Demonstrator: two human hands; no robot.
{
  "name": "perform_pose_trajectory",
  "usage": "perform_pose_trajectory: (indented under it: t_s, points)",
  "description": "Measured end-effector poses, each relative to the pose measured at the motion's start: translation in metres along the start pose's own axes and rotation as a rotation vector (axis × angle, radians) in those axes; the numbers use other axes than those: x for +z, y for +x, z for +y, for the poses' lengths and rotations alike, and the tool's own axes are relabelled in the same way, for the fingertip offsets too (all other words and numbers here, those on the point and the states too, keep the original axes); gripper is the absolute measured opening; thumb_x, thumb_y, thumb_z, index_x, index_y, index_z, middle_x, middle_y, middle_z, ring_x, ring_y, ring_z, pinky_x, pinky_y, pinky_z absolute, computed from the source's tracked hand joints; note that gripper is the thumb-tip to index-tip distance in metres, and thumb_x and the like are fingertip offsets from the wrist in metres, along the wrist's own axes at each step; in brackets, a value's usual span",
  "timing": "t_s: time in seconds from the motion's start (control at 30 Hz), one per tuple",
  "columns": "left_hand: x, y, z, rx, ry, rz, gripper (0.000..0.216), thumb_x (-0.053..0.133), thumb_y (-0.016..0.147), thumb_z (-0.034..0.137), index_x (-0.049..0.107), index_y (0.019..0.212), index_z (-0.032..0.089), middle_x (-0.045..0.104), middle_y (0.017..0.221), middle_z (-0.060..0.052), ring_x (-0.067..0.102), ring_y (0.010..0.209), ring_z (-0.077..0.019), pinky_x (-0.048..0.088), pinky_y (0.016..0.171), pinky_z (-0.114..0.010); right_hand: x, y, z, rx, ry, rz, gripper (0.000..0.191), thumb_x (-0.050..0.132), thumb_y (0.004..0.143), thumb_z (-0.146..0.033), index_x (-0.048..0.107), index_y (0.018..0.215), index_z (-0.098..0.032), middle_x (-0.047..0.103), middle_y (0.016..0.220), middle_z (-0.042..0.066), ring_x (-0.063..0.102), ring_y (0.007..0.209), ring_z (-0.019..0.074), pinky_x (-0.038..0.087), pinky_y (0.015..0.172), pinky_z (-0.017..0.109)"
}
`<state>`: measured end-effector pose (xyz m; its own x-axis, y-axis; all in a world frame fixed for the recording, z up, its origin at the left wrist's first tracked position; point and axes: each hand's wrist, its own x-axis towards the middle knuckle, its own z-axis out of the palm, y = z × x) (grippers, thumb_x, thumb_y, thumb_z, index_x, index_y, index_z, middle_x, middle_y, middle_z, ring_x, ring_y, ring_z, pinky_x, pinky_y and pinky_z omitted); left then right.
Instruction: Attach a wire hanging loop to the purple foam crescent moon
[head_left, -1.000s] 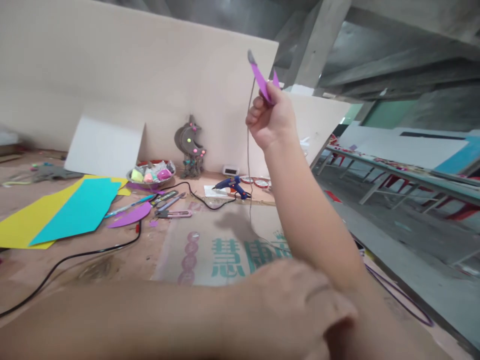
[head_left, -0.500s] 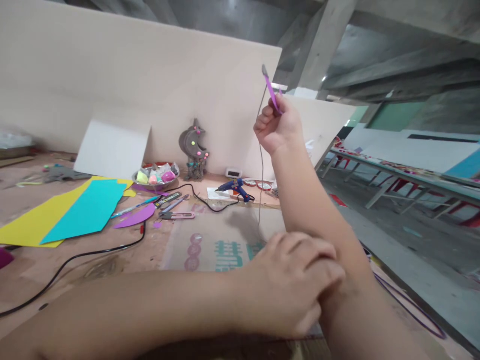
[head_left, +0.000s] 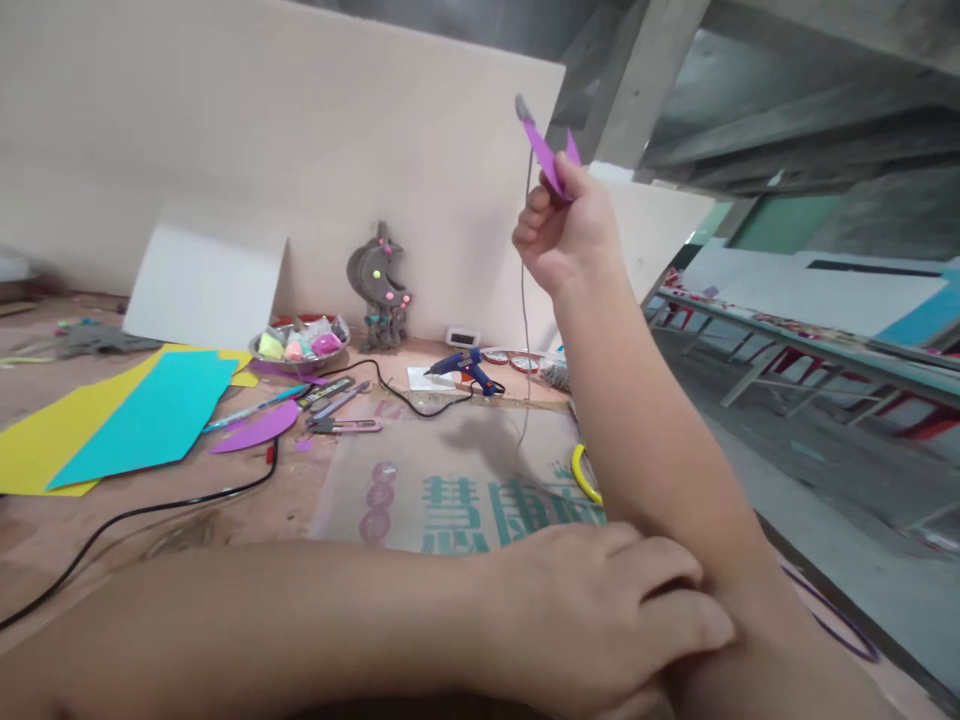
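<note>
Raised high at the upper centre, my right hand pinches a bent purple paper piece between thumb and fingers. A grey fuzzy tip sticks up from its upper end, and a thin grey cord hangs down beside the hand toward the table. My left hand lies across my right forearm near the elbow, its fingers curled against the skin. Beyond my arms a blue glue gun rests on a small white sheet.
Left lie cyan and yellow sheets, a purple cutout, cutters and a black cable. Behind them stand a bowl of clay packs and a grey moon ornament. Yellow scissor-like handles lie beside my right arm.
My right hand has risen slightly with the purple piece, which is turned a little more toward view. My left hand has shifted right and down along the forearm. The view has tilted slightly.
</note>
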<state>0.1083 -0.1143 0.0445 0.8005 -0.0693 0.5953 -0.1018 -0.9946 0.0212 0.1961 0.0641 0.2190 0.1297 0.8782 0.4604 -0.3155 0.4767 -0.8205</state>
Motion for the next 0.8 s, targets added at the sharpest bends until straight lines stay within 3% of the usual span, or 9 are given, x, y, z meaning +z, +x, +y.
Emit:
perform_pose_trajectory:
  t_s: [0.07, 0.13, 0.23, 0.33, 0.4, 0.47, 0.6, 0.67, 0.8]
  points:
    - [0.009, -0.010, -0.011, -0.037, 0.045, -0.172, 0.024, 0.047, 0.083, 0.031, 0.061, 0.085, 0.011, 0.062, 0.083, -0.007, 0.055, 0.067, -0.0178, 0.047, 0.066, -0.032, -0.006, -0.001, -0.002, 0.033, -0.006, -0.014, 0.031, 0.040, 0.090, -0.033, 0.041, 0.059, -0.025, 0.037, 0.045, -0.006, 0.026, 0.042, 0.0108, 0.023, 0.043, 0.026]
    - [0.012, -0.022, -0.026, -0.134, 0.101, -0.245, 0.024, 0.045, 0.084, 0.027, 0.061, 0.077, 0.012, 0.063, 0.075, -0.008, 0.057, 0.068, -0.0203, 0.046, 0.069, -0.035, -0.012, -0.002, -0.008, 0.050, -0.002, -0.002, 0.031, 0.038, 0.091, -0.031, 0.040, 0.060, -0.025, 0.035, 0.045, -0.006, 0.025, 0.042, 0.0105, 0.023, 0.045, 0.026]
    - [0.005, -0.029, -0.042, -0.446, -0.030, -0.135, 0.023, 0.043, 0.088, 0.026, 0.063, 0.089, 0.014, 0.066, 0.087, -0.007, 0.060, 0.082, -0.0204, 0.046, 0.075, -0.033, -0.016, -0.004, -0.019, 0.004, -0.018, -0.002, 0.033, 0.031, 0.093, -0.031, 0.038, 0.062, -0.024, 0.033, 0.047, -0.008, 0.024, 0.042, 0.0087, 0.022, 0.048, 0.026]
    - [-0.005, -0.019, -0.041, -0.657, -0.315, -0.083, 0.038, 0.048, 0.086, 0.047, 0.062, 0.104, 0.016, 0.068, 0.098, -0.006, 0.062, 0.085, -0.0198, 0.048, 0.072, -0.030, -0.011, -0.008, -0.022, -0.008, -0.057, -0.020, 0.034, 0.033, 0.093, -0.032, 0.038, 0.061, -0.024, 0.035, 0.048, -0.007, 0.026, 0.042, 0.0088, 0.023, 0.049, 0.026]
    - [-0.007, -0.006, -0.034, -0.668, -0.449, -0.129, 0.052, 0.050, 0.079, 0.061, 0.063, 0.106, 0.018, 0.069, 0.096, -0.006, 0.064, 0.081, -0.0209, 0.048, 0.067, -0.030, -0.003, -0.010, -0.018, -0.002, -0.062, -0.026, 0.033, 0.035, 0.092, -0.033, 0.039, 0.060, -0.025, 0.036, 0.047, -0.006, 0.028, 0.042, 0.0104, 0.024, 0.047, 0.027]
    - [-0.004, 0.004, -0.027, -0.629, -0.479, -0.156, 0.054, 0.050, 0.078, 0.063, 0.066, 0.101, 0.017, 0.071, 0.091, -0.007, 0.065, 0.077, -0.0223, 0.047, 0.062, -0.029, 0.004, -0.011, -0.012, 0.000, -0.044, -0.055, 0.033, 0.036, 0.092, -0.035, 0.039, 0.060, -0.025, 0.036, 0.047, -0.005, 0.029, 0.041, 0.0114, 0.025, 0.046, 0.027]
    - [0.004, 0.009, -0.025, -0.560, -0.494, -0.152, 0.029, 0.049, 0.088, 0.038, 0.071, 0.087, 0.019, 0.073, 0.085, -0.004, 0.065, 0.077, -0.0189, 0.046, 0.065, -0.025, 0.010, -0.012, -0.002, 0.037, 0.010, -0.143, 0.033, 0.036, 0.093, -0.032, 0.039, 0.061, -0.024, 0.034, 0.049, -0.005, 0.027, 0.041, 0.0106, 0.023, 0.044, 0.026]
    - [0.003, 0.005, -0.030, -0.559, -0.524, -0.127, 0.028, 0.045, 0.090, 0.031, 0.071, 0.087, 0.019, 0.073, 0.081, -0.002, 0.065, 0.075, -0.0163, 0.045, 0.066, -0.023, 0.009, -0.013, -0.001, 0.047, 0.036, -0.152, 0.033, 0.036, 0.093, -0.032, 0.040, 0.062, -0.023, 0.033, 0.049, -0.006, 0.026, 0.040, 0.0099, 0.022, 0.042, 0.026]
    - [-0.004, 0.001, -0.040, -0.698, -0.631, -0.083, 0.038, 0.049, 0.086, 0.048, 0.068, 0.096, 0.017, 0.072, 0.088, -0.004, 0.064, 0.074, -0.0167, 0.046, 0.065, -0.024, 0.007, -0.015, 0.002, 0.060, 0.043, -0.113, 0.032, 0.036, 0.093, -0.032, 0.039, 0.062, -0.023, 0.033, 0.049, -0.006, 0.026, 0.040, 0.0096, 0.024, 0.042, 0.025]
